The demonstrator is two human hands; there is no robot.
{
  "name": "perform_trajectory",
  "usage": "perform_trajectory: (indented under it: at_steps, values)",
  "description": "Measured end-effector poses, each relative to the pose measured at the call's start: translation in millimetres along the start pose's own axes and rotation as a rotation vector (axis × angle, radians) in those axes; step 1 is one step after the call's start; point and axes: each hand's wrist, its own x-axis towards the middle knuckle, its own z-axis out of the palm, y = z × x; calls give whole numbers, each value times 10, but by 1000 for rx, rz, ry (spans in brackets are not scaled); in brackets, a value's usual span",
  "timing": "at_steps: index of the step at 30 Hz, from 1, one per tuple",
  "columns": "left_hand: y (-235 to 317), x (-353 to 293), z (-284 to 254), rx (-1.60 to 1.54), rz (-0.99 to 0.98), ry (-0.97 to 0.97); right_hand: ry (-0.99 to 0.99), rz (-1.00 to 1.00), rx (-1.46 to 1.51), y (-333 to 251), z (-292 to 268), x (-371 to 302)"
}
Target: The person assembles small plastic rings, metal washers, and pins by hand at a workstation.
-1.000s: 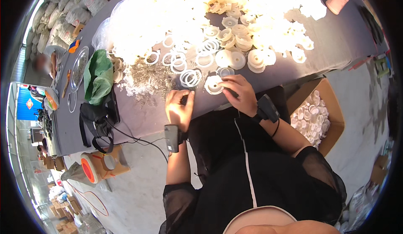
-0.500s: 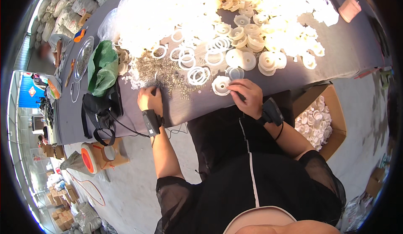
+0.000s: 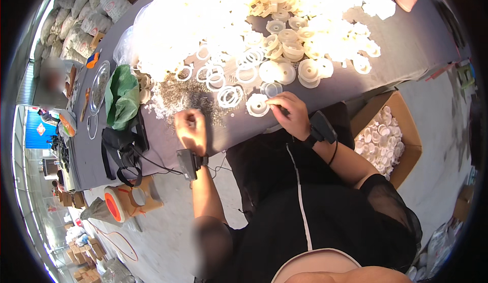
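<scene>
1. Here, the white cap [image 3: 255,111] is on the worktop [image 3: 345,89], at nine o'clock from the right hand [image 3: 290,115], which pinches its edge.
2. The left hand [image 3: 192,130] is curled; holding anything? Can't tell.
3. The cap's probably light, stiff, slippery: grab its rim.

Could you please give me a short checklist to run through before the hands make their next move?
1. White round part resting on the table: ok, it lies near the front edge.
2. Right hand at that part: ok, its fingertips are at the right-hand rim; how firmly they grip, cannot tell.
3. Left hand holding a small piece: cannot tell, the fingers are curled.
4. Small metallic-looking parts close to the left hand: ok, heaped just beyond it.
5. Clear view of the far pile: not ok, bright light washes it out.
</scene>
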Motion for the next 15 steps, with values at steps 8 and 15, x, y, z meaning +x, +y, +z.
perform_trajectory:
  at_steps: [8, 15]
  values:
    - [762, -265, 359, -802, -136, -419, -226, 342, 335, -305, -49, 213]
    - [1008, -344, 424, -930, -222, -514, -160, 364, 331, -230, -112, 131]
